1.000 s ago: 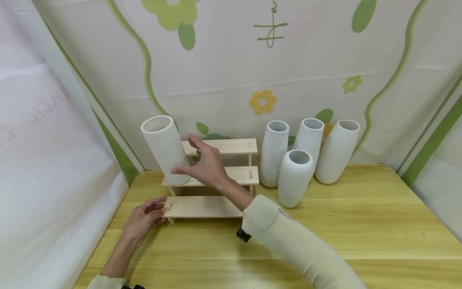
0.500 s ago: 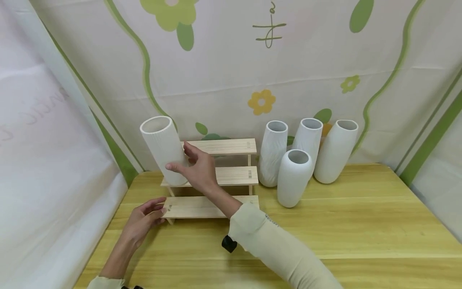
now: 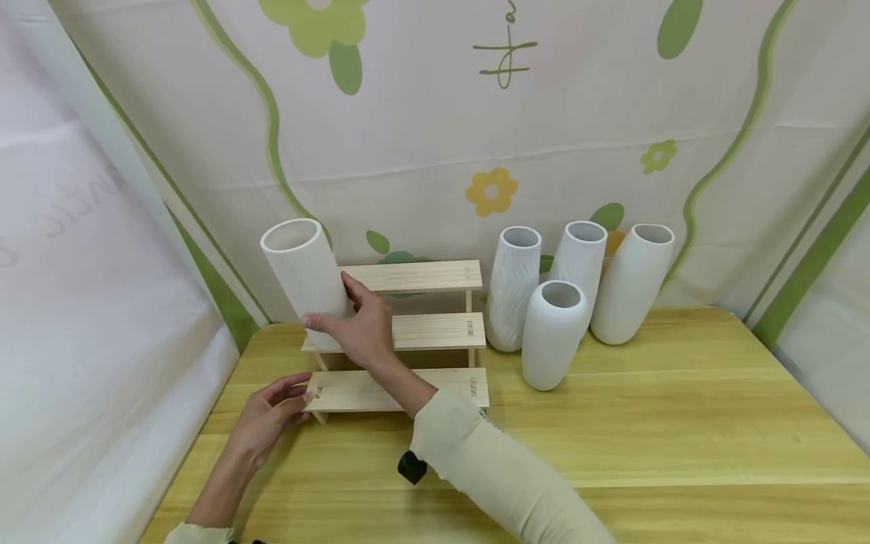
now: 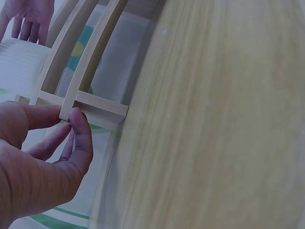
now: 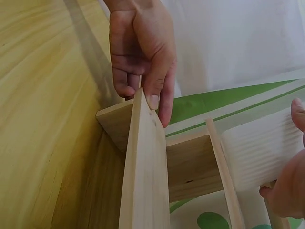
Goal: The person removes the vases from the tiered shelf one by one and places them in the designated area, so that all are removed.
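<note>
A tall white ribbed vase [image 3: 306, 276] stands on the left end of the middle step of a three-step wooden stand [image 3: 438, 332]. My right hand [image 3: 363, 321] grips its right side, thumb across the front and the fingers partly hidden behind it. The ribs also show on the vase [image 5: 259, 143] in the right wrist view. At the left end of the lowest step, my left hand [image 3: 268, 419] pinches the board's corner. In the left wrist view, the left thumb and forefinger meet on that edge of the stand [image 4: 71, 90].
To the right of the stand, several other white vases [image 3: 553, 340] stand together on the wooden table [image 3: 646, 423]. Behind them hangs a pale curtain [image 3: 408, 136] with flowers and green lines. A white cloth wall [image 3: 102, 302] borders the table's left side.
My right hand has moved left from beside the ribbed vase and closed its thumb and fingers onto it. My left hand has stayed on the stand's corner.
</note>
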The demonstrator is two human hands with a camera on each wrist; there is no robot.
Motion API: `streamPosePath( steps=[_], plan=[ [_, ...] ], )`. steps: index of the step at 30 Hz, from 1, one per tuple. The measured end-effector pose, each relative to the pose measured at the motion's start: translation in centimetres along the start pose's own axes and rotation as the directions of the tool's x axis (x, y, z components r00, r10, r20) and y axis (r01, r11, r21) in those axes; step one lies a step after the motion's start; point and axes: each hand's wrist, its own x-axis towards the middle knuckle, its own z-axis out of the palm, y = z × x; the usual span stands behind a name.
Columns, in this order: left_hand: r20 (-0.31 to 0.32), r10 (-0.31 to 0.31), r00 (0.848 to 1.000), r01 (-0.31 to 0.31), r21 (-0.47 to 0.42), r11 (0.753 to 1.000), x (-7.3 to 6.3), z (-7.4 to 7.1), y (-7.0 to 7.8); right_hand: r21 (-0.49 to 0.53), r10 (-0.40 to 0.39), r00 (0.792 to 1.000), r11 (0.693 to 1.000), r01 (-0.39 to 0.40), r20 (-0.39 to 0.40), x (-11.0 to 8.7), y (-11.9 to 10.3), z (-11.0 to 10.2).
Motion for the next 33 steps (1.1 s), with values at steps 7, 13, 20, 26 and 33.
streamPosePath(
  steps=[7,13,20,26,33],
  plan=[
    [-0.006,-0.001,1.000,0.001,-0.010,1.000,-0.1,-0.1,0.0,-0.114,-0.078,0.997,0.990,0.079,0.009,0.0,0.3,0.1],
    [-0.002,-0.002,1.000,0.002,-0.011,1.000,-0.2,0.1,0.0,-0.271,-0.204,0.979,0.941,0.203,0.024,0.0,0.5,-0.6],
    [-0.005,-0.005,1.000,0.005,-0.015,1.000,-0.2,0.2,0.2,-0.270,-0.202,0.979,0.943,0.196,0.008,-0.3,0.5,-2.1],
    [-0.010,-0.011,1.000,0.011,-0.014,1.000,-0.1,0.2,0.2,-0.211,-0.165,0.986,0.964,0.161,-0.003,-0.7,0.7,-3.5],
    [-0.016,-0.013,1.000,0.013,-0.023,1.000,-0.1,0.2,0.1,-0.153,-0.129,0.991,0.980,0.124,-0.022,-1.1,0.9,-5.2]
  ],
)
